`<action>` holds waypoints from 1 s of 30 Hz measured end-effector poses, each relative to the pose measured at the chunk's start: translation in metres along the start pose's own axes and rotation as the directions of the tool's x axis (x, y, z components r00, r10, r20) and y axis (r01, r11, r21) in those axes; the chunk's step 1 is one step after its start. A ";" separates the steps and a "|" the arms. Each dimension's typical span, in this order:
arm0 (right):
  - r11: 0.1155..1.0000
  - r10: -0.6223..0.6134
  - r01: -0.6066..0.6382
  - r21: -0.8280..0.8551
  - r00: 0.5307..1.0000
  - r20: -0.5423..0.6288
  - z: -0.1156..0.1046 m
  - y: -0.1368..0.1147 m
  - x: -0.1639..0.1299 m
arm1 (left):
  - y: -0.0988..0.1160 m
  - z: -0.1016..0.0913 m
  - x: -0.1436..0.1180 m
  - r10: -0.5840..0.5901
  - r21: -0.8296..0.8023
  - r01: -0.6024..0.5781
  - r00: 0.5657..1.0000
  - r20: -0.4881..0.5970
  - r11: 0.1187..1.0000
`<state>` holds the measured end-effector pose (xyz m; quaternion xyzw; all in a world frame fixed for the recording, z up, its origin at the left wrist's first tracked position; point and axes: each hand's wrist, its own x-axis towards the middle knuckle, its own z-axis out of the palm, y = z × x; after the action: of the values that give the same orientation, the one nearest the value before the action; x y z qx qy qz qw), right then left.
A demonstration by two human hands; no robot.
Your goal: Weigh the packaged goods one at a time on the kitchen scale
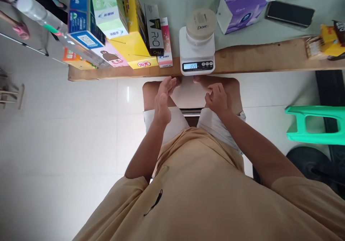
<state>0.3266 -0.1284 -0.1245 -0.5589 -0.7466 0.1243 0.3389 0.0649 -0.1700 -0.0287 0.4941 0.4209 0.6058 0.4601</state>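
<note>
My left hand [164, 99] is held above my left thigh, just short of the table edge, with its fingers stretched out and nothing in it. Over the other thigh, my right hand [217, 98] has loosely bent fingers and also holds nothing I can see. Nearest to both hands is a white kitchen scale [184, 48], set at the table's front edge with its display lit, reading about 359. A round Dove jar [201, 22] with a pale lid rests on the scale's platform. Neither hand touches the scale or the jar.
Left of the scale stand several boxes, including a yellow box [134, 28] and a blue box [81, 21], beside a clear bottle [58, 27]. Rightward lie a purple tissue pack [241, 7], a phone [289, 13] and yellow packets [331, 41]. A green stool [315, 136] stands right.
</note>
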 end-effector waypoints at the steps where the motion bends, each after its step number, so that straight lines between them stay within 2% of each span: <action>1: 1.000 0.006 -0.006 -0.016 1.000 0.022 0.000 0.001 0.000 | 0.002 -0.001 0.000 -0.022 -0.014 0.022 1.000 -0.004 1.000; 7: 0.995 0.006 0.002 -0.097 0.997 0.082 -0.003 0.002 0.004 | 0.016 -0.002 0.000 -0.068 -0.044 0.068 0.998 -0.005 0.997; 12: 0.991 0.023 -0.012 -0.131 0.996 0.081 -0.017 0.008 0.008 | 0.020 -0.004 0.005 -0.072 -0.008 0.071 0.994 -0.080 0.997; 17: 0.990 0.078 -0.069 -0.121 0.994 0.079 -0.039 0.027 0.010 | 0.023 0.004 0.010 -0.106 -0.046 0.104 0.994 -0.027 0.993; 22: 0.995 0.082 -0.084 -0.062 0.996 -0.038 -0.058 0.025 0.011 | 0.025 0.009 0.008 -0.049 -0.041 0.047 0.998 -0.041 0.998; 26: 0.999 0.033 -0.034 -0.003 0.991 -0.133 -0.057 0.012 0.013 | 0.014 0.010 0.014 0.001 -0.001 -0.001 0.998 -0.070 1.000; 30: 0.997 0.051 -0.036 0.074 0.976 -0.213 -0.055 0.007 0.021 | 0.002 0.021 0.034 0.058 0.012 -0.058 0.997 -0.050 0.998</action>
<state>0.3641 -0.1174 -0.0797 -0.5731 -0.6884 0.0967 0.4340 0.0827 -0.1361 -0.0162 0.4931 0.4212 0.6289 0.4289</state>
